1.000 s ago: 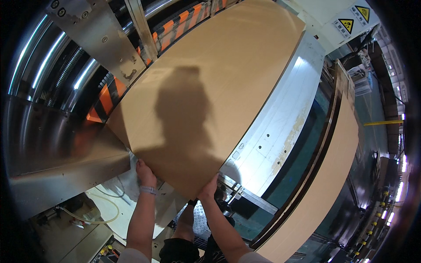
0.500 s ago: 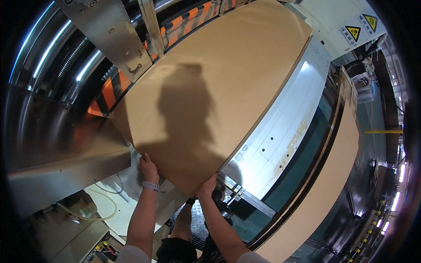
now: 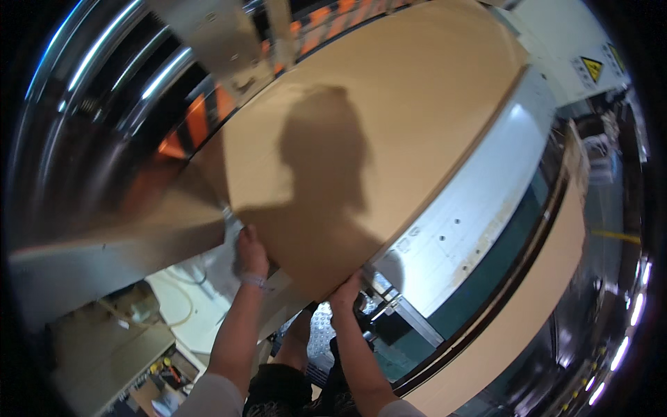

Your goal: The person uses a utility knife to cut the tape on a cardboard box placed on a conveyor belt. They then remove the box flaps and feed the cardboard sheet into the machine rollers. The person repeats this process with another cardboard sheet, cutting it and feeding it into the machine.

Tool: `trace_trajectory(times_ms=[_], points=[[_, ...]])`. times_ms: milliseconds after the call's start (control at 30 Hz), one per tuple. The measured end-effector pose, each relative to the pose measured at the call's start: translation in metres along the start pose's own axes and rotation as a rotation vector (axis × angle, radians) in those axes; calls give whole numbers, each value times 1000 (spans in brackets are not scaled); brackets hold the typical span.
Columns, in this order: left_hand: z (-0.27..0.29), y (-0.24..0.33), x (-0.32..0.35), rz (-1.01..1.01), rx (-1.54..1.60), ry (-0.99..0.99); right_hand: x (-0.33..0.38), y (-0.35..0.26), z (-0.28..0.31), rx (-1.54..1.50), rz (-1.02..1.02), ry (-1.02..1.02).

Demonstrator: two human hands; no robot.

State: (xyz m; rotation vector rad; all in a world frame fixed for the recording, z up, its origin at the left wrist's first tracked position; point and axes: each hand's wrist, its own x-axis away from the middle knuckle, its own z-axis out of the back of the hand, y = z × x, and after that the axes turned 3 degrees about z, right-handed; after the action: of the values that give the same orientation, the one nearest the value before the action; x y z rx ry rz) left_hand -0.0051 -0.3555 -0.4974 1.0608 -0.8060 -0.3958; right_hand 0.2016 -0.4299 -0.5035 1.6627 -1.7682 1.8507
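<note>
A large brown cardboard sheet [image 3: 431, 104] lies on the machine's bed, with a dark shadow of a head and shoulders across it. My left hand [image 3: 252, 254] grips the near left edge of the sheet, its fingers partly hidden by the board and blurred. At the near right corner my right hand [image 3: 345, 292] is closed on the edge, with its fingertips out of sight below. Both forearms reach up from the lower edge of the view.
A metal guard [image 3: 125, 260] juts in beside my left arm. Shiny rollers [image 3: 114, 62] and orange-black striped panels [image 3: 201, 121] line the far left. Along the sheet's right side runs a pale metal rail [image 3: 479, 201]; another cardboard piece [image 3: 514, 326] lies beyond it.
The whole scene has shifted to the right in the view and is more blurred. Both hands stay at the same edges of the cardboard sheet.
</note>
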Motion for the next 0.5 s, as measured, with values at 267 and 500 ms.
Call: trace_trajectory(times_ms=[267, 500], points=[[-2, 1, 0, -5, -12, 13, 34, -16, 1, 378, 276, -133], [1, -17, -14, 26, -78, -2, 24, -20, -2, 582, 66, -225]])
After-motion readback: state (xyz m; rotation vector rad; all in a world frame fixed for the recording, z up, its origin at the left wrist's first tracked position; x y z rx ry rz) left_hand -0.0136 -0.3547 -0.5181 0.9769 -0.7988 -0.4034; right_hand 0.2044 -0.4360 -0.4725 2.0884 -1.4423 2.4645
